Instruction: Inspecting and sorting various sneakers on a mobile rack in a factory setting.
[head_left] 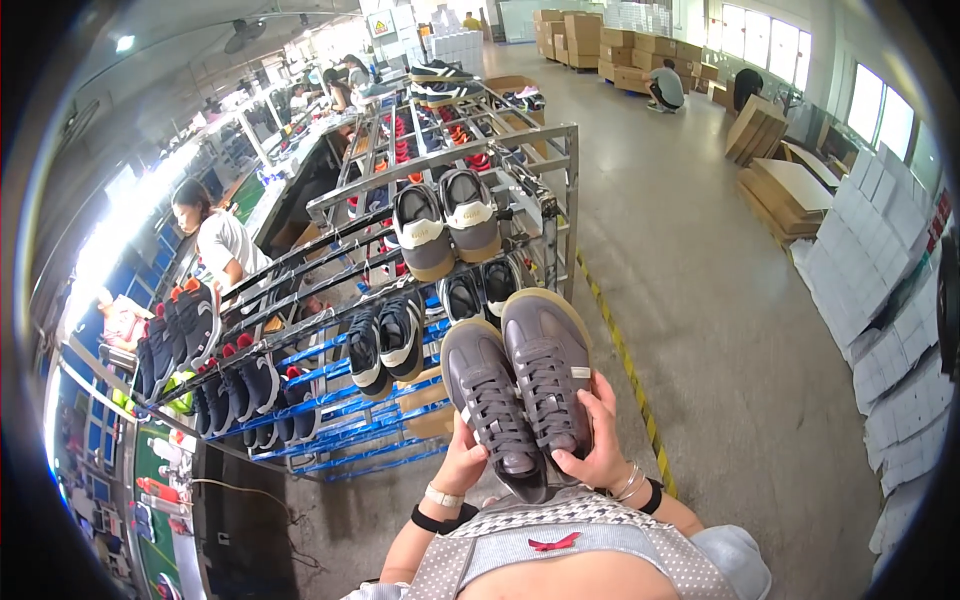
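A pair of dark grey lace-up sneakers with gum-coloured soles is held up in front of my body, toes pointing away. My left hand [463, 458] grips the left sneaker [482, 385] around its outer side. On the other side, my right hand [594, 437] is closed on the right sneaker [545, 360], its thumb near the heel opening. The two shoes touch side by side. Just beyond them stands a metal shoe rack [440, 158], with a grey and white pair [447, 222] on its upper bars and black sneakers [385, 345] lower down.
Navy shoes with red linings [240, 380] fill the rack's left end. A co-worker [222, 240] stands at a workbench behind it. Yellow-black floor tape [628, 375] runs along the rack's right. Stacked white boxes [880, 260] line the right side; cardboard cartons [640, 60] stand far back.
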